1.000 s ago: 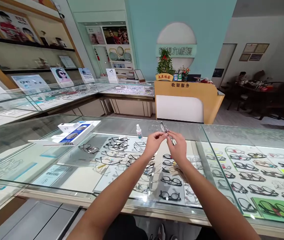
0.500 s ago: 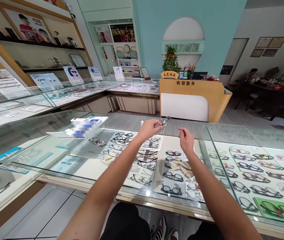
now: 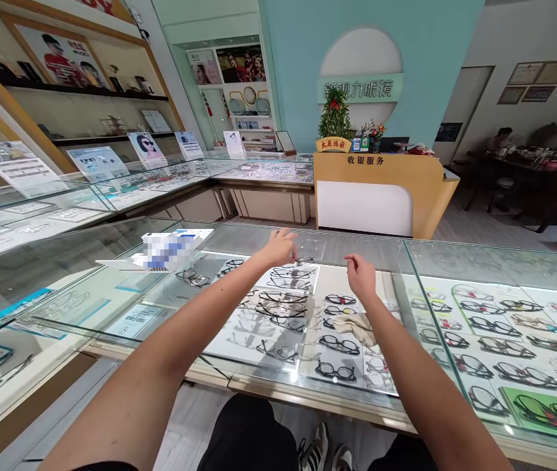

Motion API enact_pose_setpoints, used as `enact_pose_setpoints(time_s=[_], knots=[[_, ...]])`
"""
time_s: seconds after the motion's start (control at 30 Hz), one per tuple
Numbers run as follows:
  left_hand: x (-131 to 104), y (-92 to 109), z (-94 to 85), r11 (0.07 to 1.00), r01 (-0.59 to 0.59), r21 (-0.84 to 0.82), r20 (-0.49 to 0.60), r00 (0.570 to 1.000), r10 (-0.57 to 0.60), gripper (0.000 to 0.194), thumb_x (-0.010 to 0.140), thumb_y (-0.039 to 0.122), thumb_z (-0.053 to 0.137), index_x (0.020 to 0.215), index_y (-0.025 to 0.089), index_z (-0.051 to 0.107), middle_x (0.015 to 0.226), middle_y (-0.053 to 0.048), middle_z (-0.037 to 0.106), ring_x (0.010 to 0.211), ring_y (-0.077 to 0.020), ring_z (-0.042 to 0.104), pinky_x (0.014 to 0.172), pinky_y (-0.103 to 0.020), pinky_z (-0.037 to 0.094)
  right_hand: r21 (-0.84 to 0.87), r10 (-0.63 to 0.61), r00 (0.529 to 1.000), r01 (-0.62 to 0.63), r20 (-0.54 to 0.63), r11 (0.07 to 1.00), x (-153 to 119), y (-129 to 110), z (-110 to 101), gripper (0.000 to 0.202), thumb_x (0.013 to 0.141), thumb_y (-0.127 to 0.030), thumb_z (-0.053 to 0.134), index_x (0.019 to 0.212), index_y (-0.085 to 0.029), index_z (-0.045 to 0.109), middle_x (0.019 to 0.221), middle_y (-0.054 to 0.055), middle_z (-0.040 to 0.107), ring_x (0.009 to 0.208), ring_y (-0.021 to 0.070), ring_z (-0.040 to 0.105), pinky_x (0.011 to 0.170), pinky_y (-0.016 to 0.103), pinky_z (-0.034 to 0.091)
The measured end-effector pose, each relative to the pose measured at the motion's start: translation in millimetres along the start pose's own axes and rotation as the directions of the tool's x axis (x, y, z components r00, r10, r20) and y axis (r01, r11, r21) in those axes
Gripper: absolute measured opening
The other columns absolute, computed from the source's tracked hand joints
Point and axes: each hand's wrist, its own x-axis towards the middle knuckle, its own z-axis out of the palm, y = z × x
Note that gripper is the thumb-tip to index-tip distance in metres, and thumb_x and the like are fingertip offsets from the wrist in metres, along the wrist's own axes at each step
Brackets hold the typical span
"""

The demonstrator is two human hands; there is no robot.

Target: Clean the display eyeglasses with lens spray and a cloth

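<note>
My left hand (image 3: 281, 248) is over the far part of the glass display counter (image 3: 357, 243), fingers apart and holding nothing I can see. Just right of its fingertips lies a pair of glasses (image 3: 304, 261). Closer to me are rows of dark-framed eyeglasses (image 3: 283, 304), partly behind my left forearm. My right hand (image 3: 361, 276) hovers to the right with fingers curled in and thumb against them. What they hold, if anything, is hidden. A crumpled beige cloth (image 3: 354, 327) lies beside my right wrist, near several black glasses (image 3: 340, 345).
A white and blue box (image 3: 170, 248) stands on the counter at left. More eyeglasses (image 3: 499, 347) fill the case to the right, one on a green card (image 3: 548, 412). Beyond stands a wooden cashier desk (image 3: 425, 196). Glass edges run along the counter.
My left hand has drawn back leftward and its fingers have opened, letting go of the glasses it was holding. My right hand has shifted slightly left, still curled.
</note>
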Motion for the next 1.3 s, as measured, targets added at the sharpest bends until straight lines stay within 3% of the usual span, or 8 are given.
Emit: enact_pose_setpoints(time_s=[0.43, 0.57, 0.67, 0.77, 0.87, 1.07, 1.3], knots=[[-7, -8, 20.2, 0.995, -0.051, 0.086, -0.054, 0.997, 0.056, 0.007, 0.077, 0.019, 0.08, 0.076, 0.025, 0.083, 0.159, -0.01, 0.056, 0.158, -0.0426, 0.026, 0.126, -0.067, 0.015, -0.012, 0.022, 0.999, -0.022, 0.026, 1.0, -1, 0, 2, 0.038, 0.099, -0.036, 0.041, 0.108, -0.026, 0.077, 0.063, 0.0, 0.063, 0.062, 0.022, 0.056, 0.064, 0.033, 0.036], [-20, -5, 5.3, 0.996, -0.048, 0.075, -0.13, 0.99, 0.058, 0.014, 0.079, 0.023, 0.082, 0.093, 0.026, 0.085, 0.164, -0.011, 0.05, 0.159, -0.0437, 0.024, 0.126, -0.066, 0.012, -0.028, 0.001, 0.999, 0.0, 0.034, 1.0, -1, 2, 3, 0.04, 0.099, -0.037, 0.041, 0.11, -0.024, 0.078, 0.066, 0.002, 0.066, 0.067, 0.0229, 0.06, 0.068, 0.034, 0.039], [-44, -3, -20.9, 0.999, -0.028, 0.044, -0.19, 0.981, 0.036, 0.016, 0.085, 0.026, 0.076, 0.098, 0.026, 0.084, 0.155, -0.012, 0.059, 0.151, -0.0414, 0.038, 0.123, -0.061, 0.022, -0.04, 0.008, 0.999, -0.006, 0.035, 0.999, 0, 5, 2, 0.041, 0.099, -0.04, 0.042, 0.111, -0.023, 0.078, 0.068, 0.003, 0.068, 0.068, 0.023, 0.061, 0.07, 0.034, 0.04], [-80, -11, -46.0, 1.0, -0.014, 0.017, -0.067, 0.998, 0.015, 0.02, 0.093, 0.027, 0.063, 0.099, 0.025, 0.082, 0.114, -0.011, 0.077, 0.113, -0.0302, 0.065, 0.103, -0.045, 0.042, -0.039, 0.016, 0.999, -0.014, 0.045, 0.999, 0, 7, 2, 0.041, 0.1, -0.042, 0.043, 0.112, -0.023, 0.077, 0.069, 0.003, 0.069, 0.066, 0.0222, 0.061, 0.069, 0.034, 0.04], [-122, -28, -55.9, 0.994, 0.109, 0.027, 0.103, 0.988, -0.111, 0.022, 0.091, 0.027, 0.06, 0.096, 0.026, 0.081, 0.093, -0.006, 0.078, 0.084, -0.0233, 0.067, 0.077, -0.033, 0.043, -0.048, 0.014, 0.999, -0.011, 0.05, 0.999, 0, 8, 2, 0.042, 0.1, -0.044, 0.042, 0.11, -0.023, 0.077, 0.068, 0.003, 0.069, 0.065, 0.0219, 0.061, 0.069, 0.033, 0.04], [-184, -62, -37.7, 0.967, 0.246, 0.069, 0.325, 0.911, -0.255, 0.024, 0.083, 0.025, 0.069, 0.101, 0.029, 0.084, 0.095, -0.006, 0.079, 0.084, -0.0228, 0.068, 0.071, -0.028, 0.04, -0.052, 0.001, 0.999, 0.002, 0.053, 0.999, -1, 8, 3, 0.043, 0.098, -0.045, 0.043, 0.108, -0.022, 0.077, 0.067, 0.003, 0.069, 0.066, 0.0231, 0.062, 0.071, 0.034, 0.041], [-195, -66, -21.3, 0.965, 0.263, -0.009, 0.293, 0.923, -0.249, 0.017, 0.08, 0.021, 0.071, 0.085, 0.03, 0.084, 0.091, -0.005, 0.078, 0.079, -0.022, 0.065, 0.07, -0.029, 0.039, -0.039, 0.01, 0.999, -0.008, 0.053, 0.999, -6, 7, -1, 0.041, 0.096, -0.044, 0.045, 0.105, -0.021, 0.078, 0.068, 0.004, 0.07, 0.065, 0.0226, 0.061, 0.07, 0.034, 0.041]])
